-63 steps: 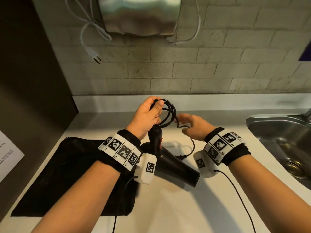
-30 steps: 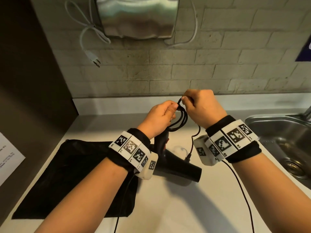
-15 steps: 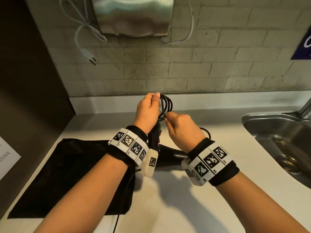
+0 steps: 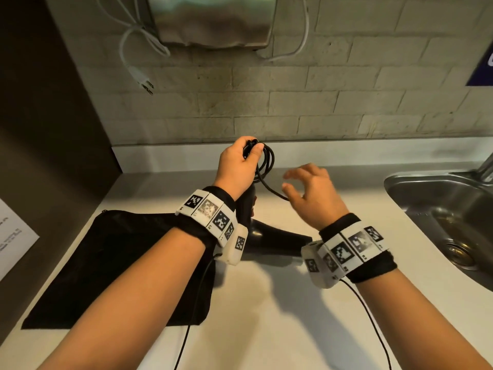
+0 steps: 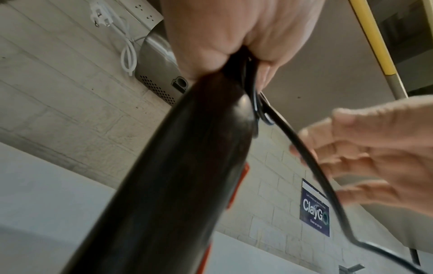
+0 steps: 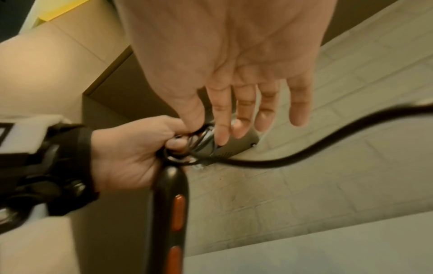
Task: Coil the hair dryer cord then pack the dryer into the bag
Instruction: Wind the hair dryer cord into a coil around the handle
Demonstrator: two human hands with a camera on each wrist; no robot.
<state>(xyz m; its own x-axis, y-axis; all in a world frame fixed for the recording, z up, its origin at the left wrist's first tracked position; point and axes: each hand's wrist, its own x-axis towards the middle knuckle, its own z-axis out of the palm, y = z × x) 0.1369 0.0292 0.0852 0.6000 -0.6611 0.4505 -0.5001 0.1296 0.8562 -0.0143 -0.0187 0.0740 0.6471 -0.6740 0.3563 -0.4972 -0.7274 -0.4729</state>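
The black hair dryer [image 4: 277, 243] rests with its barrel on the white counter [image 4: 266, 324] and its handle pointing up. My left hand [image 4: 237, 166] grips the coiled cord [image 4: 268, 158] against the top of the handle; the right wrist view shows several loops [image 6: 199, 140] under its thumb. A loose length of cord [image 4: 272, 192] hangs from the coil toward my right hand [image 4: 309, 188], which hovers to the right with fingers spread, holding nothing. The cord runs past those fingers [image 5: 363, 152]. The black bag [image 4: 120, 263] lies flat at the left, partly under my left forearm.
A steel sink [image 4: 440, 209] is set into the counter at the right. On the brick wall hangs a steel hand dryer [image 4: 213, 20] with a white cord and plug [image 4: 138, 73] dangling. A dark panel bearing a paper sheet [image 4: 13, 241] closes the left side.
My right hand has let go of the cord beside the coil, opened, and moved right and down. The left hand keeps its hold on the coil above the handle.
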